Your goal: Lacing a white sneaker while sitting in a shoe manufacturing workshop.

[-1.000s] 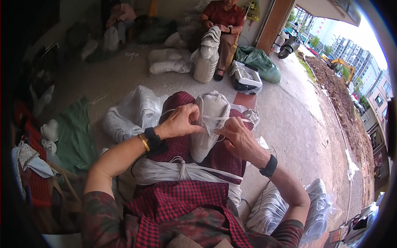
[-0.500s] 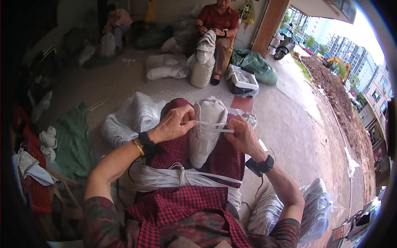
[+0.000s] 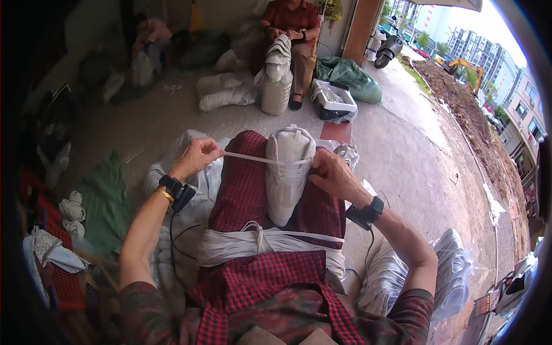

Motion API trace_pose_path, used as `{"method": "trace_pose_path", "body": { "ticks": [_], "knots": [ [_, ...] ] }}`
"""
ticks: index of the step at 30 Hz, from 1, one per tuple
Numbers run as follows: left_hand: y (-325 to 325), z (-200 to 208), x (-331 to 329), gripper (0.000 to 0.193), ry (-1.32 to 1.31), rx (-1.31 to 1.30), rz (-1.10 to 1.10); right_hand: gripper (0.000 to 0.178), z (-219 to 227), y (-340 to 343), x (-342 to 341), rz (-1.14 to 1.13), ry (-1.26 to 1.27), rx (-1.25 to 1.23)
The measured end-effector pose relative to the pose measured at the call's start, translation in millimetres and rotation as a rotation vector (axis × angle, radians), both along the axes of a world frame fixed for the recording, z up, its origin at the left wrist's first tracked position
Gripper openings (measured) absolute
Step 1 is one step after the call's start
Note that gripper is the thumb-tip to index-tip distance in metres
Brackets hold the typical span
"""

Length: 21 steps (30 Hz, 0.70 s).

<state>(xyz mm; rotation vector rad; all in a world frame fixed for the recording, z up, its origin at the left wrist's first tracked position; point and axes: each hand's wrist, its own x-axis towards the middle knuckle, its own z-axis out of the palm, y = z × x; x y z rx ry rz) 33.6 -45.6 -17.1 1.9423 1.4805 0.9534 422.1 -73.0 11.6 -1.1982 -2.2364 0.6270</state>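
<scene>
The left hand (image 3: 195, 158) is sitting farther out to the left than half a second ago, stretching one white lace (image 3: 247, 157) taut.

One white shoe (image 3: 284, 187) is lying between two thighs under red-and-black checked cloth (image 3: 244, 172), its toe pointing toward the wearer; the left hand is pinching the lace between thumb and finger, while the right hand (image 3: 338, 179) is curling beside the shoe's right edge, and whether it is gripping a lace I cannot tell; one tied bundle of white laces (image 3: 230, 246) is lying across the lap, two clear-wrapped stacks (image 3: 451, 276) are standing at the lower right, one red basket (image 3: 66, 282) is standing at the left, and beyond, two people (image 3: 292, 24) are sitting, one green sack (image 3: 351, 80) is slumping near an open box (image 3: 335, 104), and one scooter (image 3: 388, 50) is standing outside.
</scene>
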Motion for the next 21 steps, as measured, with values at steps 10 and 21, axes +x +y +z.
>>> {"method": "trace_pose_path", "body": {
  "ticks": [10,21],
  "knots": [
    [-17.1,9.6,97.1,0.038,0.149,0.526,-0.304,0.028,-7.3,3.1,0.4,0.031,0.014,0.289],
    [0.8,15.9,62.0,0.012,0.515,0.852,-0.435,0.007,0.6,7.1,48.2,0.158,-0.311,0.508]
  ]
}}
